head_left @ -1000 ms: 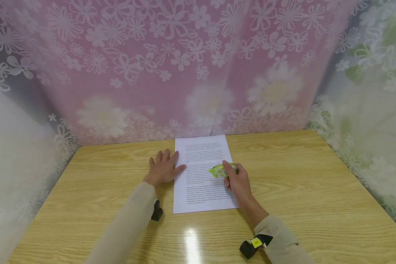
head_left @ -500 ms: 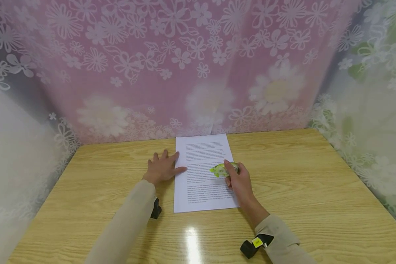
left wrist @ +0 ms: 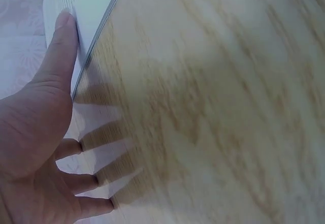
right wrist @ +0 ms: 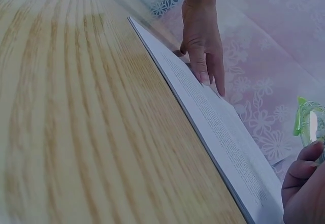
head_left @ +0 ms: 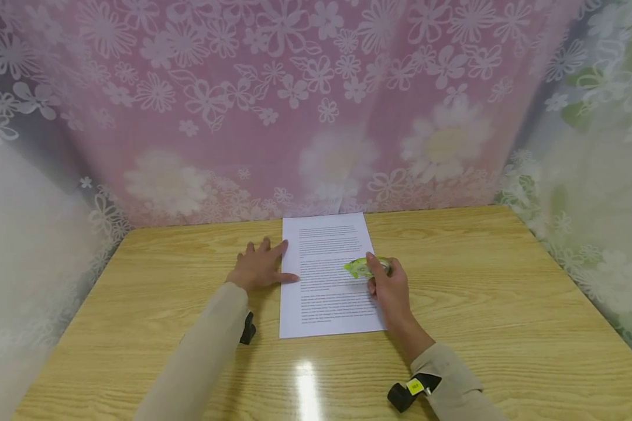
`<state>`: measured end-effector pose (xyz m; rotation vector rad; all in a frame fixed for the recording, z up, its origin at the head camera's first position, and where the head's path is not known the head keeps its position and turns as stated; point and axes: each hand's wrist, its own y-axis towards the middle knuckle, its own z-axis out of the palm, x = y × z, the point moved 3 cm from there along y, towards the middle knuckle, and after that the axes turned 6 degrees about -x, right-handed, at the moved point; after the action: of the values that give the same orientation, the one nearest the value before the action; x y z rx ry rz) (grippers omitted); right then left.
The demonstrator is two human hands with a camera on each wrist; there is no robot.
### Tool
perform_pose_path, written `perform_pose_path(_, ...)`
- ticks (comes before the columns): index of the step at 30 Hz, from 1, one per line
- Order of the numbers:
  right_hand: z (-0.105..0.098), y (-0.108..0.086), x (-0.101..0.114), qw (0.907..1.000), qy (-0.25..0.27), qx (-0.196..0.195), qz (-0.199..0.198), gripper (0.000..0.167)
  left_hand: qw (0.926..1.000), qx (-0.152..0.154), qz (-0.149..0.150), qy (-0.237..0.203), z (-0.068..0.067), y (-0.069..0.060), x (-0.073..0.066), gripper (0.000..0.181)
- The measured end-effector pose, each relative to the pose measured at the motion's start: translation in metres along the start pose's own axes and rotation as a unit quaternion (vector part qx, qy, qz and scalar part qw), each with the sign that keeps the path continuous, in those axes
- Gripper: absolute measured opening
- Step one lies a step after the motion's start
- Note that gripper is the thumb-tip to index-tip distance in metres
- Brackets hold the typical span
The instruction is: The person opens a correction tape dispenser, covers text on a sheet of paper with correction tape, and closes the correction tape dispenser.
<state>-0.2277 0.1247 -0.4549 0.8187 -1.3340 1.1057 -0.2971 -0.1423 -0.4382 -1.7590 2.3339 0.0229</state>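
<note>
A printed white sheet of paper point(head_left: 326, 316), seemingly on a thin stack, lies on the wooden table. My left hand point(head_left: 258, 266) is spread at its left edge, thumb on the paper and the other fingers reaching over the edge and the wood. In the left wrist view the left hand point(left wrist: 40, 132) shows straight, parted fingers. My right hand point(head_left: 392, 292) pinches a translucent green tape dispenser point(head_left: 358, 268) above the right part of the page, its tip pointing left. The right wrist view shows the dispenser point(right wrist: 311, 122) held above the paper point(right wrist: 213, 127).
A pink flowered curtain point(head_left: 253, 140) hangs along the table's back edge, with pale flowered sheets at both sides. The wooden table point(head_left: 505, 304) extends around the paper. Each wrist carries a black strap-on camera.
The right hand and the dispenser have shifted slightly to the right over the page. The left hand's thumb sits a little lower along the paper's edge.
</note>
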Motion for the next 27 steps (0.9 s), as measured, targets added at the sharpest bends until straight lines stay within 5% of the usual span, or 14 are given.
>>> perform_pose_path(13,-0.006,0.002,0.007,0.9993,0.005,-0.037,-0.008,0.045,0.9999,-0.003,-0.005,0.013,0.0,0.001,-0.001,0.097)
perform_pose_path(27,0.005,0.017,0.029,0.9921,0.114,-0.052,-0.002,0.037,0.9998,-0.008,-0.008,0.018,0.001,0.001,-0.001,0.098)
